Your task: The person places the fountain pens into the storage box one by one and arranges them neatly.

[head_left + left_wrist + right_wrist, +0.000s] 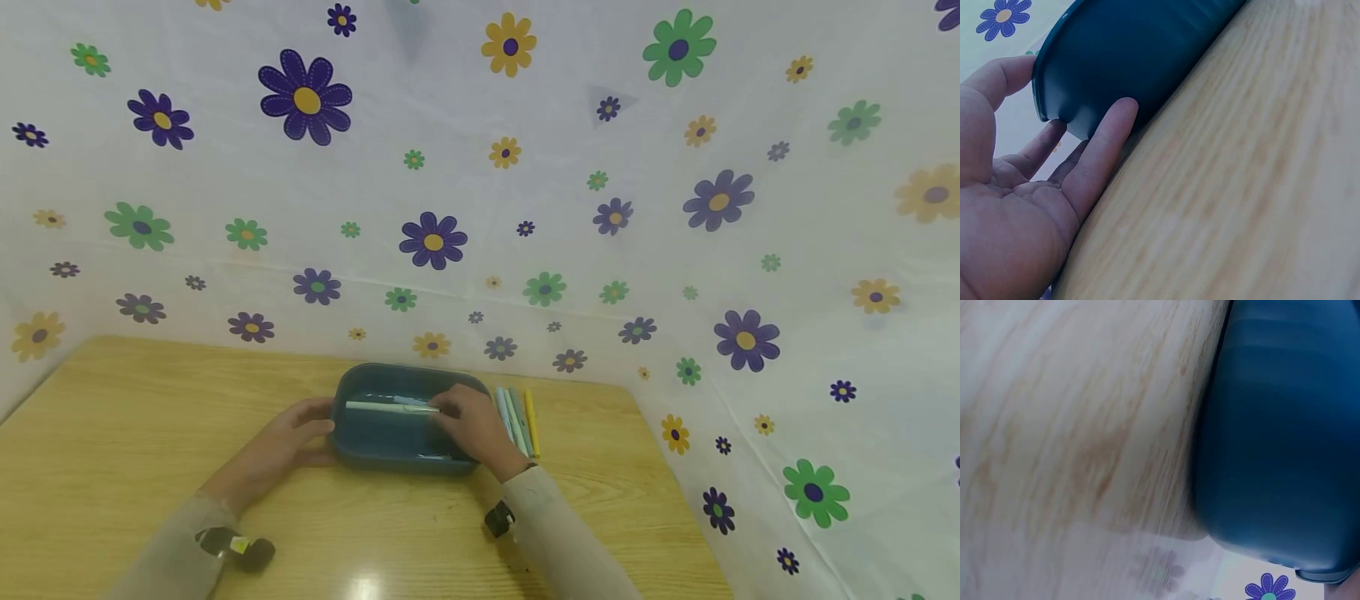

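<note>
A dark teal plastic tray [390,463] with rounded corners sits on the wooden table. My left hand [303,433] is at its left end; in the left wrist view the fingers [1100,144] rest against the outer wall and rim, fairly straight. Over the tray's right end, my right hand [472,417] pinches the right end of a slim pale green pen [378,407], held level across the inside. Behind that pen a light blue pen [408,401] shows partly. The right wrist view mostly has the tray's outer wall [1279,437], with the pen out of sight.
Right of the tray, several pens lie side by side, among them a pale blue pen [504,408] and a yellow pen [532,421]. A white flower-print cloth [465,192] stands behind and beside the table [187,392].
</note>
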`<state>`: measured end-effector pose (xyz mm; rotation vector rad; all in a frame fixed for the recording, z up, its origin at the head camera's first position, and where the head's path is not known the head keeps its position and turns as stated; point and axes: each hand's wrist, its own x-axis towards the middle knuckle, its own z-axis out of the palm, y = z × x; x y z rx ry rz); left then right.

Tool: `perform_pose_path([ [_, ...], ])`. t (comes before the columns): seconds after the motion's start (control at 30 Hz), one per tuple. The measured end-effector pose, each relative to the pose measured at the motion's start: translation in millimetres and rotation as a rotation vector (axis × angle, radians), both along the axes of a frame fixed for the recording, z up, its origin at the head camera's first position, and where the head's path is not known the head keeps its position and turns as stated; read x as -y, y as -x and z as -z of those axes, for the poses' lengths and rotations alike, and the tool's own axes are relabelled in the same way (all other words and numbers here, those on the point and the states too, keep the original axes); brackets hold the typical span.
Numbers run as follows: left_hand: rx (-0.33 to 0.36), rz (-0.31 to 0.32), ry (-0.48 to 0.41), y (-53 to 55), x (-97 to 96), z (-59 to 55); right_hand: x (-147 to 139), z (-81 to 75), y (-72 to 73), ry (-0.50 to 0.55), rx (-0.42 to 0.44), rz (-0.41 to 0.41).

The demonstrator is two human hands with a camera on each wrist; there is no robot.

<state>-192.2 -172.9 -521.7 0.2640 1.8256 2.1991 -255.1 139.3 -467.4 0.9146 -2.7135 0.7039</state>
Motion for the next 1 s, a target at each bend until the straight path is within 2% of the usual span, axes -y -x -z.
perform_pose_path([
  [0.23,0.016,0.004,-0.010,3.2,1.8,-1.5,0.0,-1.8,1.0,0.036,0.005,-0.012],
  [0.6,0.023,0.006,-0.001,7.7,4.3,-5.2,1.8,-3.2,3.5,0.055,0.049,0.015],
  [0.83,0.028,0.017,-0.011,12.1,6.4,-4.1,3.1,-3.2,5.2,0.057,0.020,0.012],
  [1.0,0.048,0.009,0.014,14.8,7.7,-4.1,2.9,0.2,8.0,0.073,0.006,0.006],
])
